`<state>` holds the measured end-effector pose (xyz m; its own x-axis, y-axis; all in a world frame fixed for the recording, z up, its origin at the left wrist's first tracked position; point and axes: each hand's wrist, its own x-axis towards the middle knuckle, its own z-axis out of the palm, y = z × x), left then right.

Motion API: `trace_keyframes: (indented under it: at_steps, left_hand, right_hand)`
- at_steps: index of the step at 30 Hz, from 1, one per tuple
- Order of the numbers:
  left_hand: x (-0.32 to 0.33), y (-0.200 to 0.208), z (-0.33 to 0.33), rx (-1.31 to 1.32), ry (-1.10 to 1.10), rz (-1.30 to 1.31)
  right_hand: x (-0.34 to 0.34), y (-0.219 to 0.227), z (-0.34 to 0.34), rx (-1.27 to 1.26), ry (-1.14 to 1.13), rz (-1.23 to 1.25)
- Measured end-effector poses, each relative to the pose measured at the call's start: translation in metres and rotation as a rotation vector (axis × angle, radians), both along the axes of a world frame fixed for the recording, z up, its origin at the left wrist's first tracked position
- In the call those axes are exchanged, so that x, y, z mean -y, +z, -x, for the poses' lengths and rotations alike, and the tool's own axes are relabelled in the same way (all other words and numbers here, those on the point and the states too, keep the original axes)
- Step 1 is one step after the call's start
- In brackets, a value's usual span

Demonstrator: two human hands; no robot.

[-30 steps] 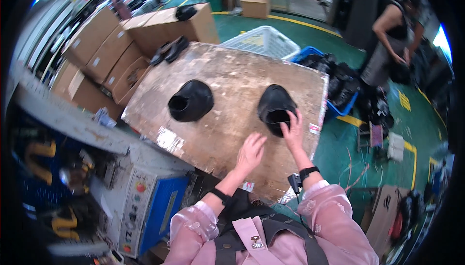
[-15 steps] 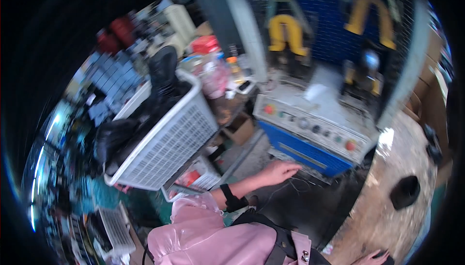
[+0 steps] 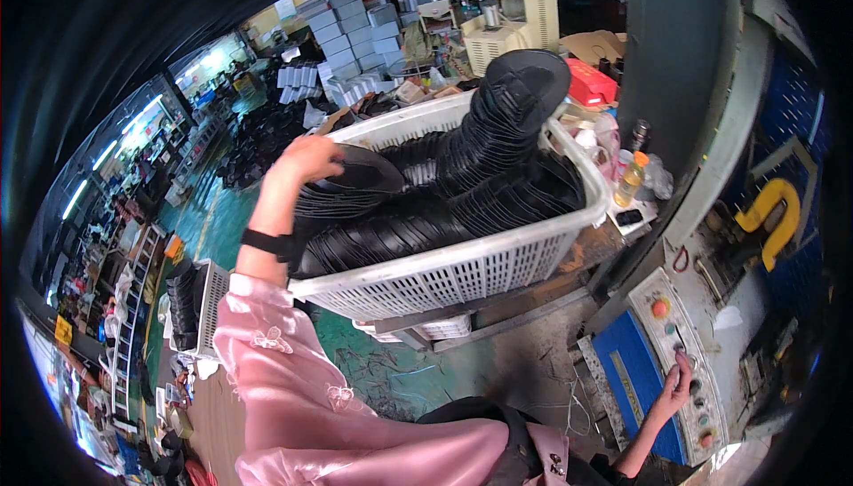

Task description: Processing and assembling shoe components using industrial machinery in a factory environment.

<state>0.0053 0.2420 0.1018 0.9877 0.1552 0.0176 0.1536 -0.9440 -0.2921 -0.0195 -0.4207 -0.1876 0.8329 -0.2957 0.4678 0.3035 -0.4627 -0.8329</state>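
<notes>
A white slatted plastic basket (image 3: 462, 268) holds long, tightly packed stacks of thin black sole-shaped pieces (image 3: 382, 242). One stack (image 3: 511, 95) rises above the basket's far right corner. Over the near left end of the basket reaches my left hand (image 3: 309, 159), its thumb and forefinger apart beside the top of a black stack (image 3: 360, 171). Nothing is visibly held in it. On the right, my right hand (image 3: 675, 388) is at the machine's control panel (image 3: 680, 362), fingers stretched toward a small knob; whether they touch it I cannot tell.
The blue-fronted machine (image 3: 635, 388) stands at right, with a yellow curved part (image 3: 775, 219) above its bed. A bottle with an orange cap (image 3: 632, 179) and a red box (image 3: 590, 83) are behind the basket. Another basket (image 3: 211, 304) sits at lower left.
My view has swung left, bringing the basket to the middle. My left hand has moved from in front of the machine to the basket, and my right from the wooden table to the control panel.
</notes>
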Motion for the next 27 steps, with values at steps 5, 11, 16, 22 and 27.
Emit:
trace_keyframes:
  at_steps: [5, 11, 16, 22, 27]
  left_hand:
    - [-0.050, 0.003, 0.015, -0.062, 0.234, 0.281]
    - [-0.063, 0.001, 0.031, -0.036, -0.156, 0.503]
    - [-0.042, 0.008, -0.002, 0.232, -0.295, 0.282]
    - [0.123, 0.067, -0.067, 0.299, -0.676, 0.536]
    - [0.325, 0.043, -0.114, -0.154, -1.335, 0.535]
  right_hand:
    - [-0.078, 0.023, -0.054, -0.069, 0.277, -0.048]
    - [-0.125, 0.065, -0.082, -0.035, 0.405, 0.042]
    - [-0.139, 0.086, -0.091, -0.091, 0.421, 0.034]
    - [-0.168, 0.160, -0.104, 0.284, 0.575, 0.061]
    - [-0.123, 0.222, -0.077, 0.491, 0.267, 0.198]
